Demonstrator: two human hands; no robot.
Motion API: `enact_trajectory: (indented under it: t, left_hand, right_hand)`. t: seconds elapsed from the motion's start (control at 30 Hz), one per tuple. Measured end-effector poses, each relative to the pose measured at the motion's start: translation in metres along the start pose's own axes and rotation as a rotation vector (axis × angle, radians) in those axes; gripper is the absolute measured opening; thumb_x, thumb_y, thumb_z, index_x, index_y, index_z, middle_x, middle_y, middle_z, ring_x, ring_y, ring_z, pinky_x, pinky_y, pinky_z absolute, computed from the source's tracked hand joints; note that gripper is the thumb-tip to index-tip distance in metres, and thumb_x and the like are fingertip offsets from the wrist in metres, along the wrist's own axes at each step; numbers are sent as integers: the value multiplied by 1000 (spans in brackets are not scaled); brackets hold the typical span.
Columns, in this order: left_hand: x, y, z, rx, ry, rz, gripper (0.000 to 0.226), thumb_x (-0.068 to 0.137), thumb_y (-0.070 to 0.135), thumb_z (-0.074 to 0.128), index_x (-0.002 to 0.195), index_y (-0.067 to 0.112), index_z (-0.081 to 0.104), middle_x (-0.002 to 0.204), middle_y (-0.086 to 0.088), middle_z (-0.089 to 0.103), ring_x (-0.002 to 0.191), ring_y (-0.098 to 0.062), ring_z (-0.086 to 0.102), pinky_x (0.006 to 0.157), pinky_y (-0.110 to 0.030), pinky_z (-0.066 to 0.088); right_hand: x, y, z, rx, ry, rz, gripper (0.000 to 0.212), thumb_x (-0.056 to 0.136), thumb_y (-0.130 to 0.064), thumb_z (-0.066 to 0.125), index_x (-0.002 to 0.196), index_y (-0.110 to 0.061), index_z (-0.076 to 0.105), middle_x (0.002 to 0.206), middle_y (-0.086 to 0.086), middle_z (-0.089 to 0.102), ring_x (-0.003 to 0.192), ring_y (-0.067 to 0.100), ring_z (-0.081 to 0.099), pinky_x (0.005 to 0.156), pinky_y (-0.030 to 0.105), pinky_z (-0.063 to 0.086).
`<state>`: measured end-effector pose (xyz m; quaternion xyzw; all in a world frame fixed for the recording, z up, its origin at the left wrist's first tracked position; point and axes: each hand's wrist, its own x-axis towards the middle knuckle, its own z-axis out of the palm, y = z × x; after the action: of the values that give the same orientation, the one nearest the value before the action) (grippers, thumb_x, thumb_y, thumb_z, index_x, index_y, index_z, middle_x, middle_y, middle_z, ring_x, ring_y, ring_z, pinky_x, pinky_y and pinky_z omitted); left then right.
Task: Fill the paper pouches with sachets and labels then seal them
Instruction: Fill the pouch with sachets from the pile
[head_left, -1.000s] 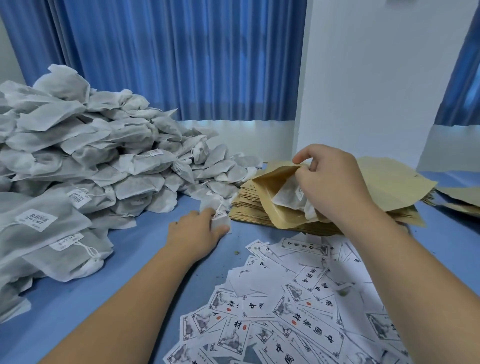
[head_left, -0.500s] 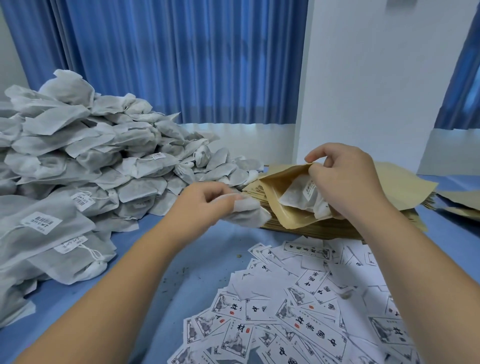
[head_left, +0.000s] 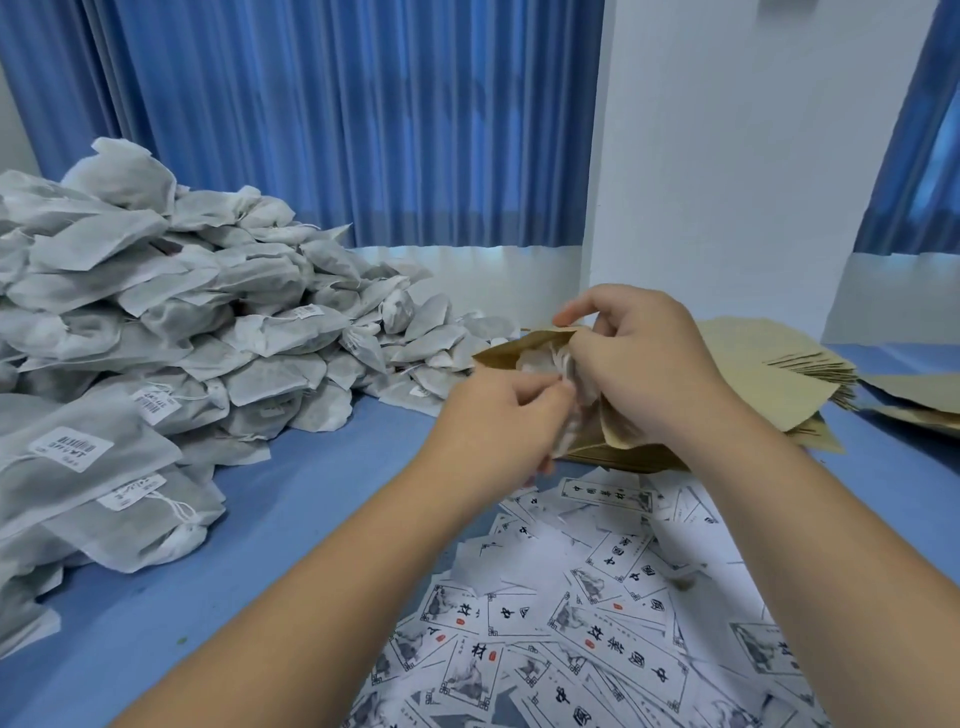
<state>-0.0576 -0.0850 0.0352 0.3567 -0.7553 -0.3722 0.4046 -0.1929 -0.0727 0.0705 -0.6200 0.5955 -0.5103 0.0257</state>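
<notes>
From the head camera, toward the far middle of the blue worktop (head_left: 311, 493), the right hand (head_left: 644, 364) grips the mouth of a brown paper pouch (head_left: 511, 354) held over the pouch stack (head_left: 779, 384). The left hand (head_left: 493, 415) pinches a white sachet (head_left: 569, 434) that sits partly inside that mouth. The opening looks crowded, so a hard push could, I judge, crumple the sachet or tear the pouch's edge, and a slack pinch could drop it onto the labels (head_left: 597, 597) along the near edge.
</notes>
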Motion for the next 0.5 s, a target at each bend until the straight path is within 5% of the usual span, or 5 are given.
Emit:
enact_trajectory:
  t: [0.1,0.2,0.3,0.43,0.5]
  left_hand:
    - [0,-4,4,109,-97,50,26,92,33,50,72,20,62,50,10,51,45,-7,46,44,-17,38]
    - [3,-6,4,288,-15,188,26,90,30,54,65,23,54,50,14,51,48,-3,44,44,-13,33]
    - [7,-3,3,361,47,254,20,85,22,57,65,17,56,65,5,59,63,-9,52,55,-19,39]
    - [15,12,4,472,35,256,34,83,13,54,55,25,40,63,7,50,61,-10,47,47,-15,28]
    - [20,21,9,504,-10,220,24,87,6,48,68,19,54,74,-2,58,73,-23,54,47,-18,26]
  right_hand:
    - [-1,-4,1,0,-50,-41,31,76,-2,53,83,-30,67,47,-9,51,51,4,50,53,17,41]
    - [-1,-5,-1,21,-70,-50,31,77,-1,53,87,-27,68,46,-13,50,49,1,47,48,11,36]
    - [-2,-10,0,36,-80,-72,31,78,-1,53,87,-27,67,45,-14,47,49,2,45,48,11,34]
    - [-1,-16,-7,99,-107,-109,35,79,1,50,91,-28,66,45,-13,44,50,3,43,50,15,34]
    - [-1,-17,-11,158,-151,-128,37,80,3,48,94,-27,66,44,-12,39,48,4,39,48,12,31]
